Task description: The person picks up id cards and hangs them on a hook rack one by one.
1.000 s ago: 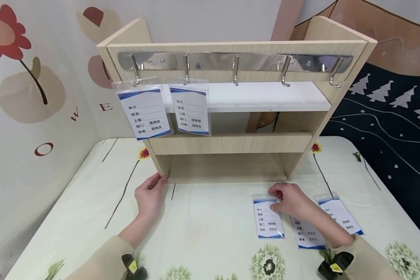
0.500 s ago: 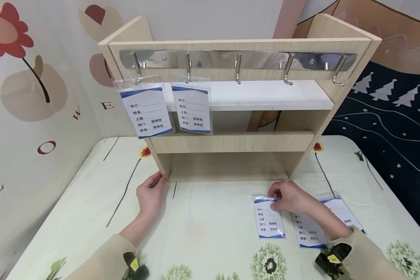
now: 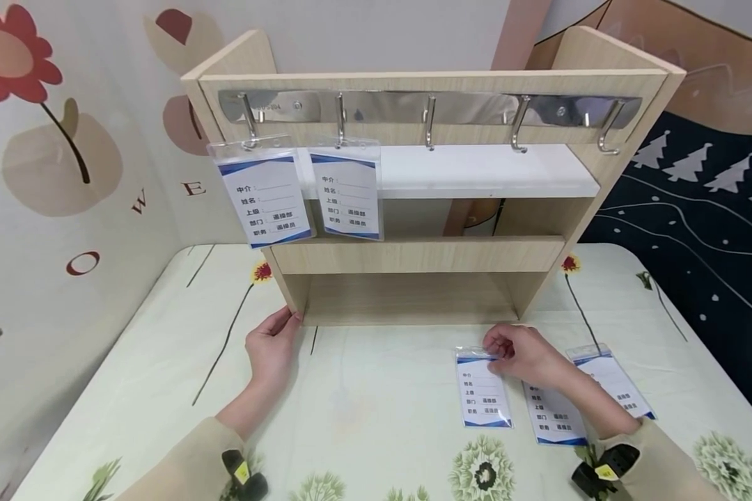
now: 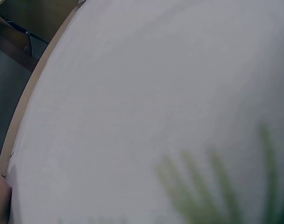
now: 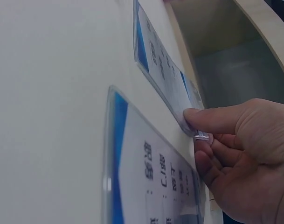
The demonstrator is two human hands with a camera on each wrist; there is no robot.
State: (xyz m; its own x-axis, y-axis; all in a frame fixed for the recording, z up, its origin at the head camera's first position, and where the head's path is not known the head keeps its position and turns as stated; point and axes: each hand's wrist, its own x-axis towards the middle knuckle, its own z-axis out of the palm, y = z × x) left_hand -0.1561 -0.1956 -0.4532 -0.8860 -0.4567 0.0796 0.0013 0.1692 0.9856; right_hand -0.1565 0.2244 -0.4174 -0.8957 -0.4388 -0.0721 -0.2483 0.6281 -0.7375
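Note:
My left hand (image 3: pixel 271 351) holds the lower left corner of a pale wooden shelf (image 3: pixel 413 257), thumb at the front edge. Only a sliver of that hand (image 4: pixel 0 198) enters the left wrist view. At the right, my right hand (image 3: pixel 533 356) pinches the upper right corner of a clear-sleeved name badge (image 3: pixel 484 398) lying on the table. The right wrist view has the thumb on top of this badge (image 5: pixel 165 74) and the other fingers curled beneath its edge. Two more badges lie by the right forearm: a nearer one (image 3: pixel 554 421) and a farther one (image 3: pixel 620 390), both partly covered.
A metal hook rail (image 3: pixel 388 108) runs across the shelf's upper board. Its two left hooks carry a tilted badge (image 3: pixel 266 198) and a straighter badge (image 3: pixel 349 198). The other hooks hold nothing. A flowered cloth (image 3: pixel 376 396) covers the table; a patterned wall covering (image 3: pixel 88 278) stands left.
The view has shifted slightly. Both hands keep their places, and the pinched badge stays on the table.

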